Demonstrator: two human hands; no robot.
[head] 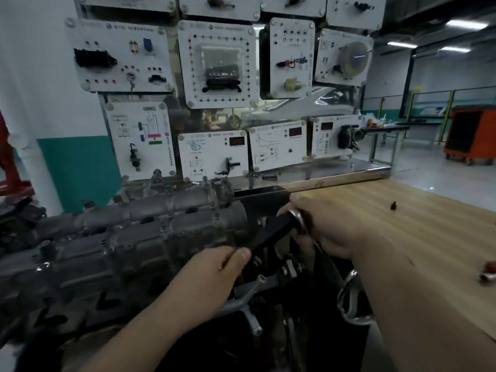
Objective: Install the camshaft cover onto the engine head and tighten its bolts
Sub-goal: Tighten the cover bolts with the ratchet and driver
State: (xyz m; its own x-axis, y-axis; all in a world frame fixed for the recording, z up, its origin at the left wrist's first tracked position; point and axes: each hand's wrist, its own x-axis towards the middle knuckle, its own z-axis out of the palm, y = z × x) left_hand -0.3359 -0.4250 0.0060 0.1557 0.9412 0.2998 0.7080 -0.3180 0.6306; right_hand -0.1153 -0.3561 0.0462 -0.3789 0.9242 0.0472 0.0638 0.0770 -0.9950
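Fingers [304, 204] of the right hand [330, 229] are clenched round the upper end of a black-handled tool [271, 233], where a chrome ring shows against the palm. The left hand [212, 275] pinches the tool's lower end between thumb and fingertips. Both hands thus grasp the one tool, which slants just off the right end of the camshaft cover [139, 237].

The cover is a dull grey casting that lies on the engine head [48, 299]. Where one casting ends and the other begins cannot be told in the dim light. Several bolts [164, 229] stand up along the cover's top.

Just right of the cover's near end, under the left hand, lies a silver Y-shaped wrench [251, 294]. Further right of the cover, below the right forearm, a curved chrome piece [351, 299] shows; what it is cannot be told.

A wooden counter [416, 237] stretches away to the right of the cover. A small dark piece [393, 205] sits on it, well apart from the hands, and a red-and-chrome piece [489, 270] lies at the frame's edge.

Behind the cover rises a board of white training panels [214, 63] with sockets, small displays and mounted parts. Far behind and to the right of the cover stands an orange cart [472, 135].
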